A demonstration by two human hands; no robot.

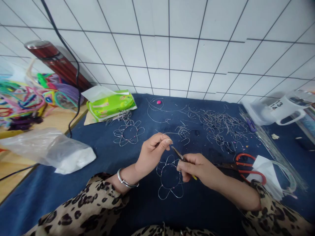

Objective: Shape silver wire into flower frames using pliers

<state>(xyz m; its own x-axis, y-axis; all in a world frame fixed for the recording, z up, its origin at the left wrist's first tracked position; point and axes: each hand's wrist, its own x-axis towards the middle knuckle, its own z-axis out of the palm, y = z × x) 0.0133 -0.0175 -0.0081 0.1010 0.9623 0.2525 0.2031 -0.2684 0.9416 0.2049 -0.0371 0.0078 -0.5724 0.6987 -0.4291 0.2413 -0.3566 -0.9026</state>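
My left hand (154, 151) is closed in a pinch, thumb against the fingers, on what looks like a thin wire, mostly hidden by the fingertips. In my right hand (197, 166) is a pair of small pliers (177, 153), their dark jaws pointing at the left fingertips and a bit of yellow handle showing below. Under both hands a flower-shaped wire frame (161, 186) lies flat, a ring with looped petals and tiny pink beads. A second wire flower (120, 141) rests farther left, beside a green tissue pack (108, 106).
Cut wire scraps (219, 123) are strewn across the blue cloth (137, 209). Red-handled scissors (254, 172), straight wires (275, 147) and a white mug (285, 109) are on the right. A plastic bag (49, 147), a red flask (56, 60) and a hanging black cable (78, 75) occupy the left.
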